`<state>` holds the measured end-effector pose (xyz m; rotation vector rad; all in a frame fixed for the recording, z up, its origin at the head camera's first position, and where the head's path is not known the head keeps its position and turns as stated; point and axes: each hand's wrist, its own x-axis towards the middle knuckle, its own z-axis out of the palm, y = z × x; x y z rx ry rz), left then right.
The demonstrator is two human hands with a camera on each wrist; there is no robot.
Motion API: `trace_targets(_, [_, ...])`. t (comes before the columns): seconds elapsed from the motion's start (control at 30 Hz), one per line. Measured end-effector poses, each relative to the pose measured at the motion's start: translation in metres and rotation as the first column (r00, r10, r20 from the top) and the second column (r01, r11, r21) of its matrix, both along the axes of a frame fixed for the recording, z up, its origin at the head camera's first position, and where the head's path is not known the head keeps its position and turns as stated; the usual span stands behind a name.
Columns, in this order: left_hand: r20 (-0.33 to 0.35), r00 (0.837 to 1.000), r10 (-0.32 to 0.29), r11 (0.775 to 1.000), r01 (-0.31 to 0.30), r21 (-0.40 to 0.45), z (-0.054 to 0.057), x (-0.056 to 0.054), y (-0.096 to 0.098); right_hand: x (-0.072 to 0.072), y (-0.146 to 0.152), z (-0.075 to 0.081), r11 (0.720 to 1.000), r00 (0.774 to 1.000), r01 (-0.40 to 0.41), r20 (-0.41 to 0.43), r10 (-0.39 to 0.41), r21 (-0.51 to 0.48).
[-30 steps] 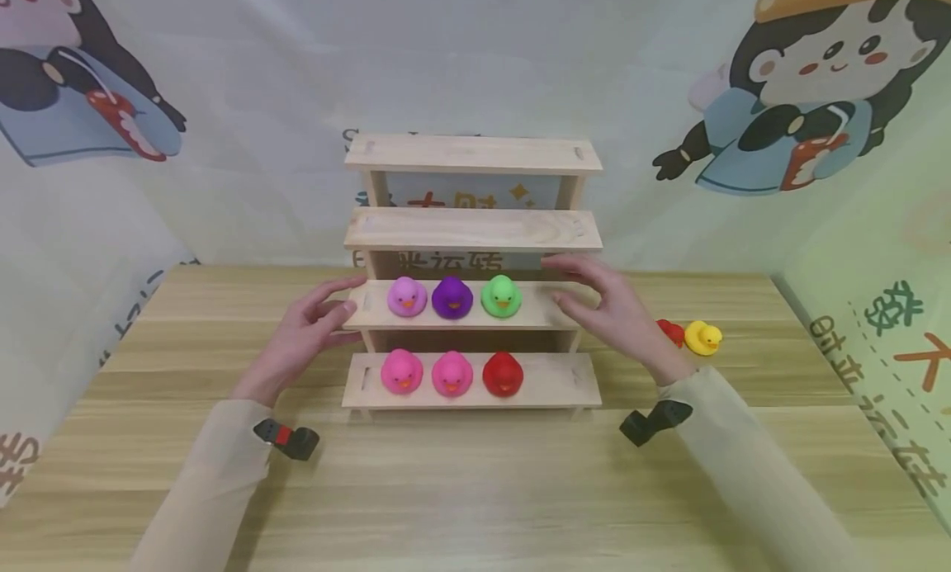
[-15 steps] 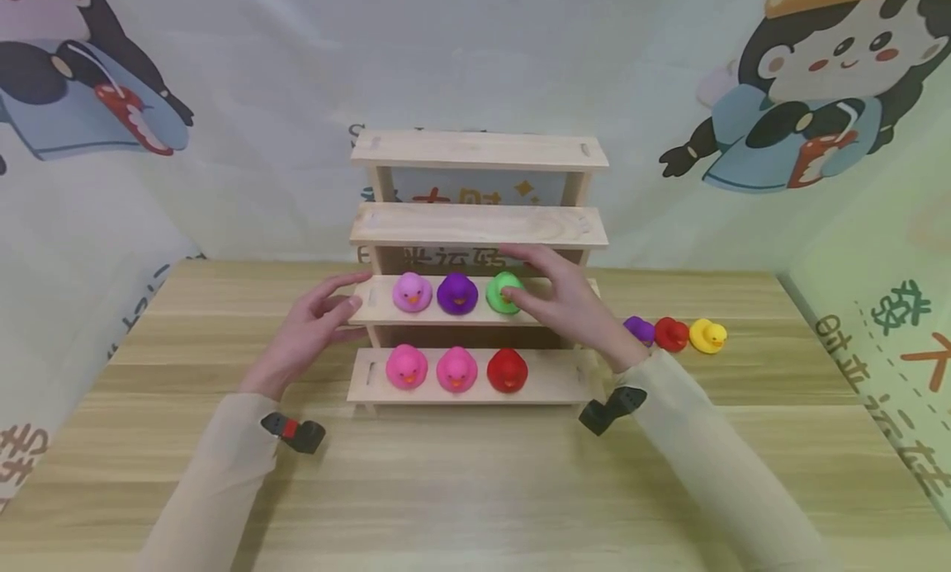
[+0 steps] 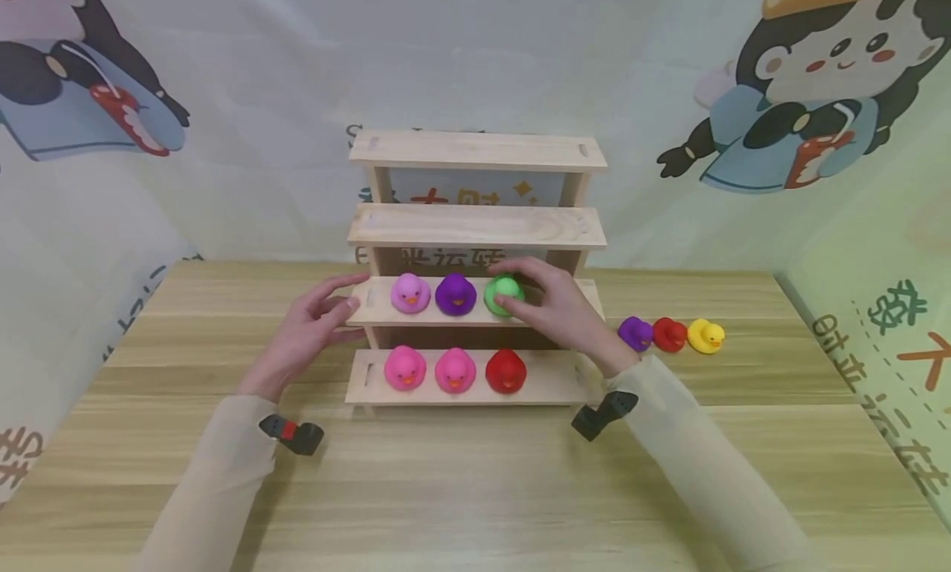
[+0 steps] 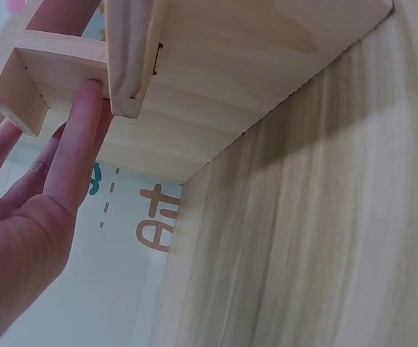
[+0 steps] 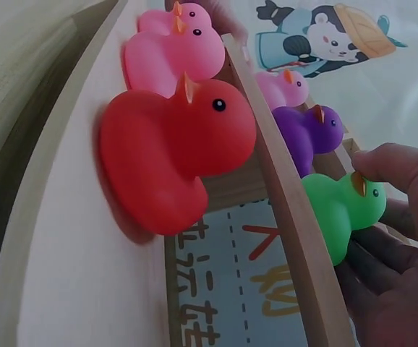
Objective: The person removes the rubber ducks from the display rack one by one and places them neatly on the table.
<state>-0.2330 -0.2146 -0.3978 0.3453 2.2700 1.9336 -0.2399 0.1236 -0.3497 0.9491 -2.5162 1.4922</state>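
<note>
A four-step wooden shelf [image 3: 478, 226] stands on the table. My left hand [image 3: 308, 324] holds the left end of its second step from the bottom, thumb at the front; in the left wrist view a finger [image 4: 86, 116] lies along the underside. On that step sit a light pink duck [image 3: 410, 295], a purple duck [image 3: 456, 295] and a green rubber duck [image 3: 503, 288]. My right hand [image 3: 560, 308] pinches the green duck, thumb in front at its beak and fingers behind. The lowest step carries two hot pink ducks [image 3: 404, 368] and a red duck [image 3: 506, 371].
To the right of the shelf, a second purple duck [image 3: 636, 333], another red duck [image 3: 670, 334] and a yellow duck [image 3: 706, 336] stand in a row on the wooden table [image 3: 475, 481]. A printed cloth [image 3: 475, 52] hangs behind and at the sides.
My right hand has moved left from the step's right end to the green duck and closed its fingers round it. The ducks on the table came into view. My left hand stays put.
</note>
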Motion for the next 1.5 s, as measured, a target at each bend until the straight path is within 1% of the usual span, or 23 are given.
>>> trace_targets(0.27, [-0.001,1.000,-0.004,1.000,0.004,-0.006,-0.001,0.001,0.000,0.005,0.007,-0.003,0.999,0.999,0.013,0.034,-0.011,-0.046])
trace_targets(0.4, [0.000,1.000,-0.003,1.000,0.003,0.005,-0.003,0.002,0.000,0.006,0.014,-0.003,0.998,1.000,0.002,0.007,-0.002,-0.064])
trace_targets(0.57, [-0.003,1.000,0.002,1.000,-0.002,0.011,-0.004,0.002,0.000,0.009,0.025,0.000,0.999,1.000,0.016,-0.021,-0.017,-0.047])
trace_targets(0.93, [0.005,1.000,0.015,1.000,-0.015,0.001,-0.003,0.003,0.002,0.017,0.051,0.007,0.996,0.996,0.084,0.001,-0.084,-0.023])
trace_targets(1.13, [0.013,1.000,0.009,1.000,-0.009,-0.014,0.000,0.002,0.002,0.021,0.069,0.006,0.993,0.992,0.120,-0.038,-0.121,-0.023])
trace_targets(1.27, [0.012,1.000,0.009,1.000,-0.009,0.006,0.000,0.002,0.002,0.024,0.080,0.004,0.991,0.989,0.127,-0.067,-0.130,-0.040])
trace_targets(1.4, [0.004,1.000,0.011,1.000,-0.011,0.026,0.000,0.002,0.002,0.027,0.090,0.002,0.990,0.988,0.127,-0.076,-0.131,-0.055])
trace_targets(1.5, [0.005,1.000,0.012,1.000,-0.012,0.014,0.001,0.002,0.002,0.029,0.097,0.001,0.989,0.987,0.136,-0.075,-0.141,-0.061])
